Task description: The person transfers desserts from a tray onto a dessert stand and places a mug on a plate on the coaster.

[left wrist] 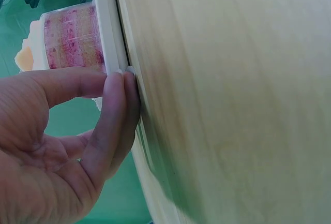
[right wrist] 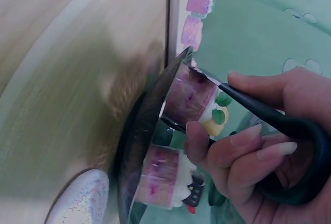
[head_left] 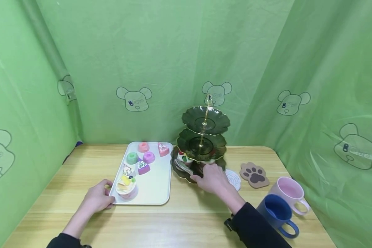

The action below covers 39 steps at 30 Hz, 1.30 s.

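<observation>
My left hand [head_left: 97,197] pinches the near left corner of the white tray [head_left: 156,186], with thumb and fingers at its rim. Beside those fingers on the tray stands a cake cup [head_left: 125,188] topped with cream and fruit pieces. My right hand [head_left: 213,178] grips black-handled tongs [right wrist: 305,131] at the bottom tier of a dark green three-tier stand [head_left: 206,124]. In the right wrist view, the tong arms lie on either side of a layered cake cup [right wrist: 190,97] on that tier. A second cake cup [right wrist: 159,176] with cream sits near it on the same plate.
Small toy sweets, among them a green ring-shaped one [head_left: 132,158] and a purple cake slice [head_left: 143,167], lie on the tray. Right of the stand are a white round coaster [head_left: 234,179], a paw-print coaster [head_left: 255,175], a pink mug [head_left: 286,189] and a blue mug [head_left: 276,212].
</observation>
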{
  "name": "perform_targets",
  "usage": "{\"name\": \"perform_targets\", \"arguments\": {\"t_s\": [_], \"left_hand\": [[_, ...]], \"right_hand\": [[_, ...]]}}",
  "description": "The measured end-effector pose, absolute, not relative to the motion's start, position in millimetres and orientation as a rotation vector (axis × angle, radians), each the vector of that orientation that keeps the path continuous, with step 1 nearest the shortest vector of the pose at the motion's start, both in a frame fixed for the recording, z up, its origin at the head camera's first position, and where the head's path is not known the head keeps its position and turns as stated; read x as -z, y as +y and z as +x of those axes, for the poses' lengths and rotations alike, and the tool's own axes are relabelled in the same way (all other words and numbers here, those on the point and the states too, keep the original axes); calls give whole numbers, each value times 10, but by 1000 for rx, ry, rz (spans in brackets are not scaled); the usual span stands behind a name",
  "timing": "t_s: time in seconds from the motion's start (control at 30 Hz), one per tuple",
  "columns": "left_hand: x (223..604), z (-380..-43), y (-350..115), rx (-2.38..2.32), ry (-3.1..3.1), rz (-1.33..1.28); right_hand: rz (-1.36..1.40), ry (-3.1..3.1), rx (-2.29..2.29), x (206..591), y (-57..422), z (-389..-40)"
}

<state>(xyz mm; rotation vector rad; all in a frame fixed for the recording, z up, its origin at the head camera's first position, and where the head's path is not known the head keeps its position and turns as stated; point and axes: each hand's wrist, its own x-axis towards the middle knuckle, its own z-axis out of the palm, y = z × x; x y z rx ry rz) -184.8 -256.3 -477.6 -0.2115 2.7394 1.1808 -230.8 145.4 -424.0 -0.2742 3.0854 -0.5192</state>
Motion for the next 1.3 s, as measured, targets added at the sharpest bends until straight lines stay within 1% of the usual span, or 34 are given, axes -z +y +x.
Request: {"name": "perform_targets", "arguments": {"t_s": [0.43,0.9,1.1,1.3], "left_hand": [[4791,-1846,-2545,-1184,2727,-213],[4803,-1854,-2569,-1208,2712,-219],[4796,-1853,-2575,-1196,2722,-213],[4785,-1851,-2568,-1197,2726,-208]], "right_hand": [[-195,3123,438,4346,1407,-2460],[-206,3154,499,4380,1459,-2435],[-148,3108,550,4337,1512,-2317],[-159,3103,573,4229,1580,-2055]]}}
